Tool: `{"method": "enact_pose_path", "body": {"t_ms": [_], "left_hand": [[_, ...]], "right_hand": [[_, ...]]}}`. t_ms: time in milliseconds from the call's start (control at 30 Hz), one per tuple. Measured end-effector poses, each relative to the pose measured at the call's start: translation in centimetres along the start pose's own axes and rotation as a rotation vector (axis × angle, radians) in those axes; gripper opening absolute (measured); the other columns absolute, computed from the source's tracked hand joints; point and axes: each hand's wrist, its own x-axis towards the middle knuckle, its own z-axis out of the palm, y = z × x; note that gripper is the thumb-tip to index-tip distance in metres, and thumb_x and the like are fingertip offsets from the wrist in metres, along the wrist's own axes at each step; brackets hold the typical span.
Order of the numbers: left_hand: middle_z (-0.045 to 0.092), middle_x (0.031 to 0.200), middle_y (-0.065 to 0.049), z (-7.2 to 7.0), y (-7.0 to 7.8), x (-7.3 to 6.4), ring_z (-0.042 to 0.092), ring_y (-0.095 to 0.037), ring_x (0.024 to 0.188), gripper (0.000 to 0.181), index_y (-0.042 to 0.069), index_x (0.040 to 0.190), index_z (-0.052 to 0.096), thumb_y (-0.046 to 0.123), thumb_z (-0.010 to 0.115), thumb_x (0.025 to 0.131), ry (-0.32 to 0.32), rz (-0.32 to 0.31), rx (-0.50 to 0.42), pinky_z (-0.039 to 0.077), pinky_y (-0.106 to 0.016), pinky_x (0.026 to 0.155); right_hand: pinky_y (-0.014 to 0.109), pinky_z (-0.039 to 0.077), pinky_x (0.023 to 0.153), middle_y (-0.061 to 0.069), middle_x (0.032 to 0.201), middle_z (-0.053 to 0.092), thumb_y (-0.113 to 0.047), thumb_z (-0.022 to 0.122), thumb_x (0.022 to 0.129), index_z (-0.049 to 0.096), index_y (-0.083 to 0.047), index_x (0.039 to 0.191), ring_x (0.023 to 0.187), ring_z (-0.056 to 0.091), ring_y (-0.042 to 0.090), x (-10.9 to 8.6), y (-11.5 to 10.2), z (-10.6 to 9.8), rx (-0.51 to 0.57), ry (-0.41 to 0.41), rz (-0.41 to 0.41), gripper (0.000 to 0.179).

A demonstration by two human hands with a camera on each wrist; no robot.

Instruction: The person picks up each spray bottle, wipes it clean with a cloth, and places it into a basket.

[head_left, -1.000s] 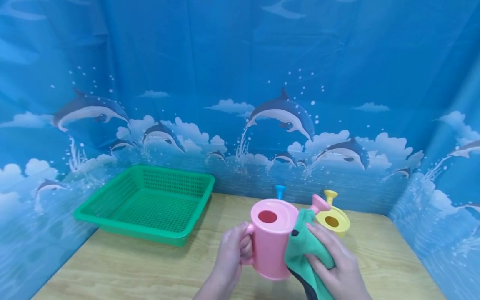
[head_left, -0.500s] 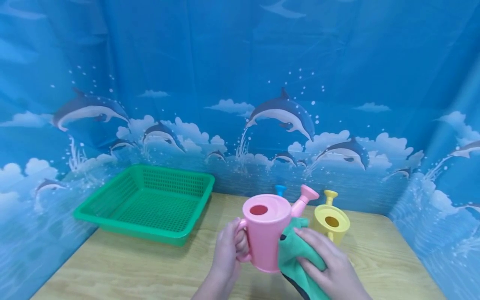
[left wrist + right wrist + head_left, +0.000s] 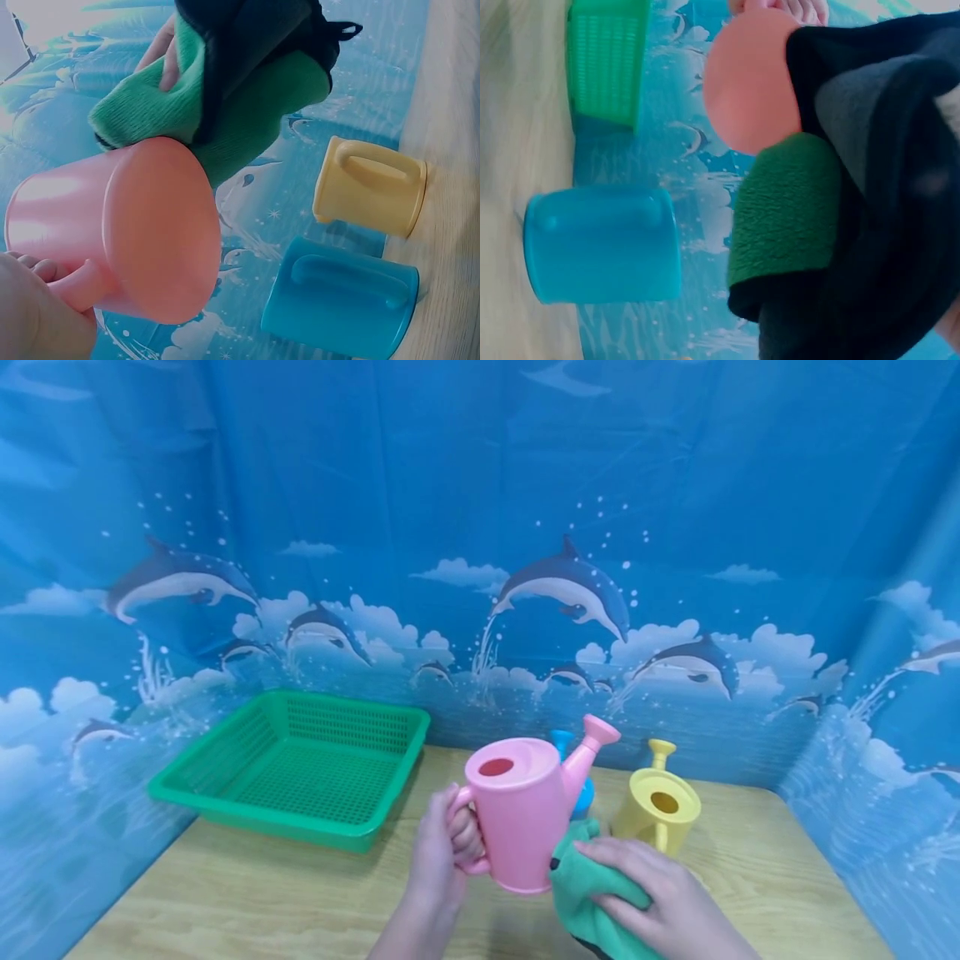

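Observation:
My left hand [image 3: 442, 843] grips the handle of a pink watering can [image 3: 519, 818], which is lifted above the table with its spout pointing up and right. Its round base [image 3: 161, 232] faces the left wrist camera. A green cloth [image 3: 592, 889] with dark edging is bunched in my right hand [image 3: 660, 893], against the can's lower right side. Dark backing [image 3: 900, 195] of that cloth fills much of the right wrist view and hides most of the right fingers there. Behind the pink can stands a blue watering can [image 3: 341, 300], partly covered in the head view.
A yellow watering can [image 3: 663, 806] stands upright on the wooden table [image 3: 772, 877], right of the blue one. To the left is a green plastic basket [image 3: 360, 831] with perforated walls. A blue dolphin-print curtain [image 3: 480, 510] encloses the table's back and sides.
The pink can has moved left and slightly up, its spout coming clear of the cloth. My right hand with the cloth has shifted left and down. More of the blue and yellow cans shows.

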Motion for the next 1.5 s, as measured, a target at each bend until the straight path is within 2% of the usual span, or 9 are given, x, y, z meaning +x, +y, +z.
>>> {"method": "enact_pose_path", "body": {"t_ms": [133, 267, 567, 700, 867, 967, 1167, 1300, 1500], "left_hand": [[0.023, 0.044, 0.011, -0.1, 0.2, 0.0, 0.018, -0.006, 0.041, 0.052, 0.02, 0.05, 0.024, 0.032, 0.033, 0.1, 0.0, 0.006, 0.001, 0.019, -0.018, 0.042], [0.024, 0.044, 0.012, -0.2, 0.2, 0.1, 0.019, -0.006, 0.041, 0.052, 0.018, 0.051, 0.022, 0.031, 0.031, 0.101, -0.05, 0.023, 0.014, 0.019, -0.018, 0.043], [0.027, 0.043, 0.014, 0.0, -0.1, 0.1, 0.021, -0.004, 0.041, 0.05, 0.018, 0.053, 0.022, 0.029, 0.027, 0.101, -0.186, 0.016, 0.035, 0.018, -0.018, 0.044], [0.028, 0.044, 0.015, 0.3, -0.3, 0.0, 0.022, -0.003, 0.04, 0.051, 0.021, 0.051, 0.025, 0.028, 0.028, 0.101, -0.217, 0.037, 0.063, 0.019, -0.017, 0.044], [0.028, 0.044, 0.014, 0.8, -0.6, -0.3, 0.023, -0.003, 0.041, 0.051, 0.022, 0.051, 0.028, 0.029, 0.034, 0.101, -0.216, 0.024, 0.106, 0.022, -0.017, 0.044], [0.028, 0.044, 0.013, 1.0, -0.9, -0.5, 0.024, -0.003, 0.041, 0.051, 0.021, 0.051, 0.029, 0.029, 0.035, 0.101, -0.235, -0.005, 0.109, 0.022, -0.017, 0.044], [0.027, 0.044, 0.013, 1.2, -1.3, -0.9, 0.024, -0.003, 0.04, 0.053, 0.022, 0.05, 0.029, 0.03, 0.033, 0.102, -0.288, -0.056, 0.095, 0.022, -0.017, 0.044], [0.028, 0.044, 0.013, 1.2, -1.3, -0.9, 0.024, -0.003, 0.041, 0.052, 0.022, 0.051, 0.029, 0.032, 0.037, 0.101, -0.264, -0.045, 0.097, 0.022, -0.017, 0.044], [0.03, 0.044, 0.014, 0.9, -1.1, -0.7, 0.025, -0.002, 0.041, 0.051, 0.022, 0.052, 0.029, 0.031, 0.033, 0.102, -0.24, -0.014, 0.083, 0.022, -0.016, 0.045]], "right_hand": [[0.027, 0.055, 0.076, -0.014, 0.117, 0.064, -0.021, 0.075, 0.084, 0.059, -0.031, 0.127, 0.102, 0.061, 0.004, -0.1, 0.2, -0.7, 0.061, -0.105, 0.052, 0.048], [0.026, 0.055, 0.077, -0.013, 0.119, 0.064, -0.023, 0.07, 0.088, 0.059, -0.031, 0.127, 0.103, 0.061, 0.003, -0.3, 0.3, -1.3, 0.137, -0.152, 0.087, 0.042], [0.023, 0.053, 0.071, -0.009, 0.116, 0.065, -0.006, 0.075, 0.081, 0.058, -0.022, 0.13, 0.096, 0.059, -0.001, -0.5, 0.6, -0.8, 0.128, 0.015, 0.147, 0.054], [0.023, 0.054, 0.075, -0.012, 0.118, 0.065, -0.009, 0.074, 0.083, 0.06, -0.025, 0.129, 0.099, 0.06, -0.004, -0.3, 0.0, -0.8, 0.145, 0.075, 0.305, 0.05], [0.015, 0.049, 0.081, -0.009, 0.118, 0.065, -0.015, 0.075, 0.084, 0.06, -0.031, 0.128, 0.102, 0.052, -0.014, 0.3, -0.8, -0.6, 0.041, 0.223, 0.477, 0.05], [0.005, 0.039, 0.087, -0.007, 0.116, 0.064, -0.007, 0.077, 0.08, 0.061, -0.027, 0.129, 0.105, 0.044, -0.02, 0.6, -0.8, -0.5, -0.024, 0.359, 0.473, 0.055], [-0.001, 0.033, 0.089, -0.032, 0.113, 0.052, 0.011, 0.078, 0.069, 0.065, -0.016, 0.124, 0.104, 0.046, -0.02, 0.7, -0.3, -0.5, -0.014, 0.581, 0.423, 0.063], [0.0, 0.034, 0.088, -0.033, 0.114, 0.053, 0.012, 0.078, 0.069, 0.066, -0.016, 0.124, 0.104, 0.048, -0.018, 0.7, -0.2, -0.5, 0.014, 0.577, 0.409, 0.062], [0.003, 0.034, 0.09, -0.018, 0.121, 0.061, 0.011, 0.075, 0.072, 0.063, -0.015, 0.126, 0.109, 0.048, -0.015, 0.6, -0.2, 0.0, 0.073, 0.468, 0.34, 0.061]]}}
